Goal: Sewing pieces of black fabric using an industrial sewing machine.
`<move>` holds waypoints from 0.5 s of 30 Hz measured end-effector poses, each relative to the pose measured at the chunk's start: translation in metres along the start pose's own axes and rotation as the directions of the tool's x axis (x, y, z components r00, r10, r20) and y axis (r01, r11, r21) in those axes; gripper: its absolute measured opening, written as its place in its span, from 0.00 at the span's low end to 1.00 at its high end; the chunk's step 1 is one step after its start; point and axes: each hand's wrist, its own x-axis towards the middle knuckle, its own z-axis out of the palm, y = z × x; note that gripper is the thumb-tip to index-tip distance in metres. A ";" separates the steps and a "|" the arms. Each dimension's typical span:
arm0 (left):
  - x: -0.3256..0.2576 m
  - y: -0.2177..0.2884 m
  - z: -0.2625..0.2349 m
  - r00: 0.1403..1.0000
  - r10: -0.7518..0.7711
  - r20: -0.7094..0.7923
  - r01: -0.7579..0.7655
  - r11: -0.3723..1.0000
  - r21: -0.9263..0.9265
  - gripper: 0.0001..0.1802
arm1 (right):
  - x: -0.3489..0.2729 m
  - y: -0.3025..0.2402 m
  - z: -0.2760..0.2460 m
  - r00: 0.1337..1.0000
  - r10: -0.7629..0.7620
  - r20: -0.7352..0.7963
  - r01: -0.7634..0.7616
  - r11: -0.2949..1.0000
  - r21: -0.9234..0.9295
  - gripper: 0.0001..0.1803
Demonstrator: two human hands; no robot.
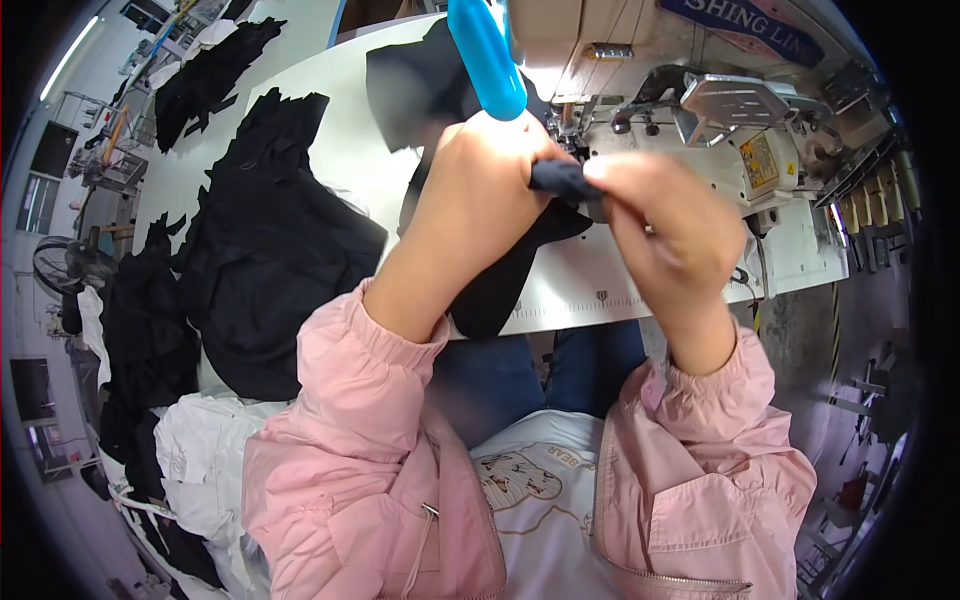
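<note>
A piece of black fabric point(505, 283) lies over the white table in front of me, and a bunched edge of it is stretched between my two hands. My left hand point(497, 150) is closed on this fabric beside the sewing machine's needle area. At the other end of the bunched edge, my right hand point(675, 215) pinches the cloth; it is somewhat blurred. The sewing machine point(590, 60) stands just beyond my hands, its presser foot partly hidden behind them. A bright blue rounded object point(490, 60) hangs down in front of the machine, above my left hand.
Black garment pieces point(270, 250) are heaped on the left of the white table point(700, 268). White cloth or plastic point(205, 460) hangs below them. A metal plate-like guide point(735, 105) sits at the machine's right. A fan point(70, 262) stands far left.
</note>
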 end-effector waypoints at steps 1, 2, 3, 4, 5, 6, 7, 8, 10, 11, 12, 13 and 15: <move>-0.002 0.000 0.001 0.998 0.055 -0.023 -0.054 0.998 0.035 0.10 | -0.008 -0.004 0.000 1.000 0.008 0.030 -0.008 1.000 0.010 0.14; -0.008 -0.002 0.004 0.996 0.072 -0.045 -0.069 0.995 0.074 0.11 | -0.019 -0.012 -0.002 0.994 0.035 0.100 -0.033 0.999 -0.027 0.14; -0.011 0.004 0.004 0.997 0.077 -0.008 -0.075 0.987 0.143 0.12 | -0.034 -0.013 0.000 0.995 0.028 0.096 -0.030 0.999 0.020 0.14; -0.015 0.010 0.003 0.994 0.104 -0.014 -0.099 0.974 0.206 0.07 | -0.050 -0.017 0.002 0.989 0.048 0.139 -0.050 0.999 0.016 0.15; -0.025 0.003 0.007 0.985 0.173 -0.005 -0.164 0.942 0.293 0.17 | -0.061 -0.017 0.008 0.991 0.051 0.126 -0.057 0.997 0.047 0.15; -0.035 0.001 0.011 0.976 0.216 -0.016 -0.196 0.914 0.356 0.20 | -0.070 -0.015 0.012 0.992 0.043 0.120 -0.048 0.998 0.035 0.15; -0.042 -0.004 0.017 0.964 0.265 -0.037 -0.229 0.889 0.397 0.23 | -0.076 -0.011 0.014 0.993 0.036 0.114 -0.039 0.999 0.023 0.15; -0.046 -0.004 0.018 0.962 0.270 -0.029 -0.233 0.877 0.420 0.24 | -0.079 -0.009 0.015 0.994 0.036 0.107 -0.038 0.999 0.019 0.15; -0.050 -0.005 0.018 0.964 0.265 -0.012 -0.233 0.866 0.442 0.24 | -0.082 -0.006 0.016 0.996 0.018 0.093 -0.019 1.000 0.007 0.15; -0.052 -0.004 0.017 0.970 0.244 -0.007 -0.218 0.879 0.424 0.25 | -0.080 -0.009 0.015 0.995 0.012 0.097 -0.013 1.000 0.008 0.15; -0.052 -0.004 0.017 0.970 0.244 -0.005 -0.219 0.877 0.427 0.25 | -0.079 -0.009 0.016 0.996 0.011 0.094 -0.012 1.000 0.010 0.15; -0.052 -0.005 0.017 0.973 0.232 0.000 -0.210 0.884 0.417 0.25 | -0.080 -0.009 0.017 0.996 0.012 0.088 -0.013 1.000 0.014 0.15; -0.052 -0.004 0.016 0.978 0.208 0.018 -0.197 0.894 0.403 0.27 | -0.080 -0.008 0.018 0.997 0.011 0.082 -0.012 1.000 0.018 0.15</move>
